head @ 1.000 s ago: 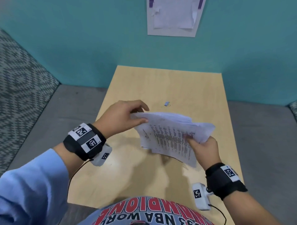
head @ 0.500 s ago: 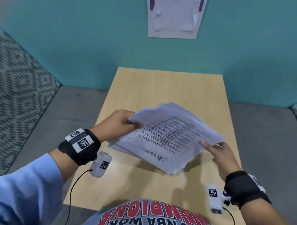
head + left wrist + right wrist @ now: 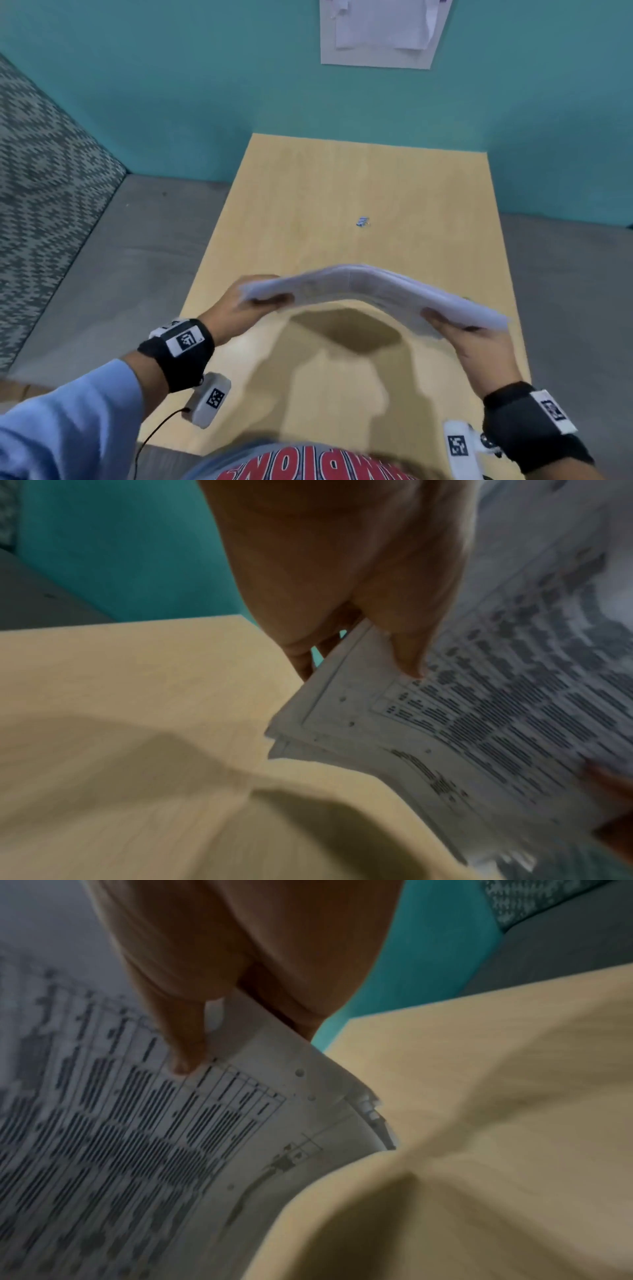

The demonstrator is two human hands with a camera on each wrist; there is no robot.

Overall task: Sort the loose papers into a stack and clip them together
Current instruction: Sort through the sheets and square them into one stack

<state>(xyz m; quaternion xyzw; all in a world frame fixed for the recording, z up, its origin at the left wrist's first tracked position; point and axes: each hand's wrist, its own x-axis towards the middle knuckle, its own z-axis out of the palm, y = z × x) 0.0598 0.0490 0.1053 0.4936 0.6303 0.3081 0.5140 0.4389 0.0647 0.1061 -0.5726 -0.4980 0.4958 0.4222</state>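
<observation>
The papers (image 3: 373,291) are hanging above the table (image 3: 308,192), arching upward in the middle, with the left hand (image 3: 236,308) pinching one end and the right hand (image 3: 479,346) gripping the other. The small blue clip (image 3: 362,221) is lying on the table beyond them, well apart. The edges are looking uneven in the wrist views, so inner sheets may be sliding out if either grip loosens.

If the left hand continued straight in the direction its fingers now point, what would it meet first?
Probably only the paper stack it already grips: the left hand points rightward along it. Beyond the sheets, the right hand holds the other end. Depth is unclear.
</observation>
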